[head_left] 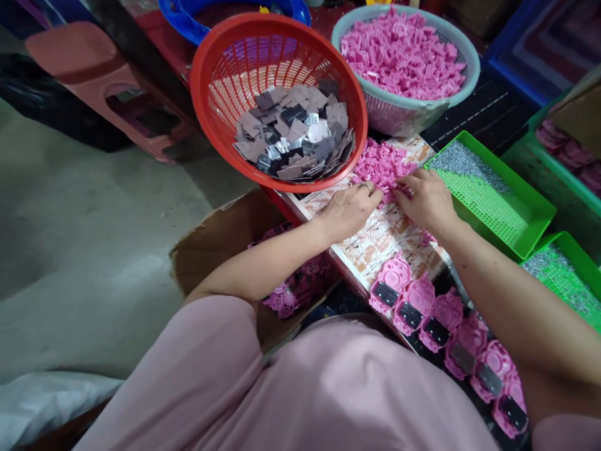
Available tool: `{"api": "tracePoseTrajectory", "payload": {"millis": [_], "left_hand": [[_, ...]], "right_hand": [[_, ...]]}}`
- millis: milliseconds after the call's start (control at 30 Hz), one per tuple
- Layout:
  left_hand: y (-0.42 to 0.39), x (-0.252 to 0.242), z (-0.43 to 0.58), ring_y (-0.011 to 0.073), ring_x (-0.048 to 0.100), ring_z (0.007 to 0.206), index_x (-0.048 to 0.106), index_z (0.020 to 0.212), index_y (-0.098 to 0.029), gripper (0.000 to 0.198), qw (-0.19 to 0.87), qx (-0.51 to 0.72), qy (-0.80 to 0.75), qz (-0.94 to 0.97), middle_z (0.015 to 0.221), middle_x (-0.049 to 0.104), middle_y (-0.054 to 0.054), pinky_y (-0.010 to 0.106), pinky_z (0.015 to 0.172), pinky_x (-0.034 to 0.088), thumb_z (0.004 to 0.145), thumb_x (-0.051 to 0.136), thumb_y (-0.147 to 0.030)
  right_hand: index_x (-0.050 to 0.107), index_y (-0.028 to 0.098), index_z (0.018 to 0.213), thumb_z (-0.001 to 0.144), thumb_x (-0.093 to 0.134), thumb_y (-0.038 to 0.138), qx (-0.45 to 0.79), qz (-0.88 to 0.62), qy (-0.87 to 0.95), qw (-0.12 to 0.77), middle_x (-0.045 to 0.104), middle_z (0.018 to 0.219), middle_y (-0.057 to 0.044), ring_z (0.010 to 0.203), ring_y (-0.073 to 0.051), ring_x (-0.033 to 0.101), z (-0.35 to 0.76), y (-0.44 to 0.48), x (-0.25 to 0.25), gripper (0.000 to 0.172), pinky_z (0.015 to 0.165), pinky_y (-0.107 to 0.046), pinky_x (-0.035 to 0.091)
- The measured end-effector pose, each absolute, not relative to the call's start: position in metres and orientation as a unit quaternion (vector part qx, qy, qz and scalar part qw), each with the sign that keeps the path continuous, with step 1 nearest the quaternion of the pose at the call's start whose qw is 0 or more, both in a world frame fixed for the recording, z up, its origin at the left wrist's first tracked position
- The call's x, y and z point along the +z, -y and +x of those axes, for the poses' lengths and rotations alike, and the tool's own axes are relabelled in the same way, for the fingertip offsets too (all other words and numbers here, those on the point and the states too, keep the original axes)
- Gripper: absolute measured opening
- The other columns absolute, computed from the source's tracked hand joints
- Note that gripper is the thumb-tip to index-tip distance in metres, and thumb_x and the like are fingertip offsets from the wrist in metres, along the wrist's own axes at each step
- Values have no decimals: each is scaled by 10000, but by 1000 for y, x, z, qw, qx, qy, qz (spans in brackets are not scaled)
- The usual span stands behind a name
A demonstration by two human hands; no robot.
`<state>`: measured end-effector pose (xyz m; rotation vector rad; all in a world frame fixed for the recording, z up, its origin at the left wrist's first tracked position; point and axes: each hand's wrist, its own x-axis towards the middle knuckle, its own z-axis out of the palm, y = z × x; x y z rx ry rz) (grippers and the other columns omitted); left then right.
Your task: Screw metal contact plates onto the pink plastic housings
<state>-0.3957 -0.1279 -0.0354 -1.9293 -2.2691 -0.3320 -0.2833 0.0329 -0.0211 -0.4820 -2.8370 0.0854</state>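
A heap of small pink plastic pieces (382, 164) lies on the patterned board (394, 235). At the heap's near left edge is my left hand (351, 210), ring on one finger, its fingers curled together among the pieces. My right hand (428, 199) touches the heap from the right with bent fingers, thumb close to the forefinger. What either hand pinches is hidden or too small to name. Closer to my body, several pink plastic casings (413, 304) with dark rectangular plates lie in a slanting row along the board.
A red basket (201, 125) of grey and black square plates stands left of the heap. Behind is a pale basket (469, 69) full of pink pieces. Green trays (530, 241) of tiny metal parts sit right. A cardboard box (197, 250) with pink parts stands below left, near a stool (75, 53).
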Motion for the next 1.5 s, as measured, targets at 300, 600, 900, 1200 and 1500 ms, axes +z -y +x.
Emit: {"api": "tracePoseTrajectory", "payload": {"millis": [300,600,900,1200,1500], "left_hand": [[132,-31,-396,224,602,915,660,1116,-154,297,24,-130,787,-602,1070,609,114,339,724,468,939,422,-135],[142,-27,-386,233,615,948,666,1142,-152,300,29,-225,739,-634,989,678,96,367,804,490,953,448,-234],[129,-9,-340,122,643,839,719,1040,-156,216,-185,-406,564,-695,905,714,47,248,792,485,921,547,-210],[120,-8,-313,87,587,702,701,870,-115,164,-374,-446,534,-614,748,675,4,215,688,430,881,577,-221],[125,-1,-307,50,473,582,685,1020,-102,210,-511,-492,498,-499,630,557,-55,198,642,398,894,567,-221]], "right_hand": [[658,176,924,761,627,208,205,-286,917,189,673,800,-29,744,-165,614,-269,-40,-5,168,755,-350,474],[702,195,976,770,713,350,481,-319,801,159,706,806,-31,699,-123,640,-205,-20,18,258,642,-285,520],[674,164,813,680,803,372,648,-342,676,76,707,709,-44,621,-119,651,-147,13,32,278,496,-202,489],[695,170,921,716,765,407,548,-355,748,117,699,711,-37,545,-100,607,-131,36,39,321,481,-217,497],[707,275,1034,765,735,332,504,-346,740,281,686,916,-13,757,-115,639,-123,51,29,276,710,-288,568]]}}
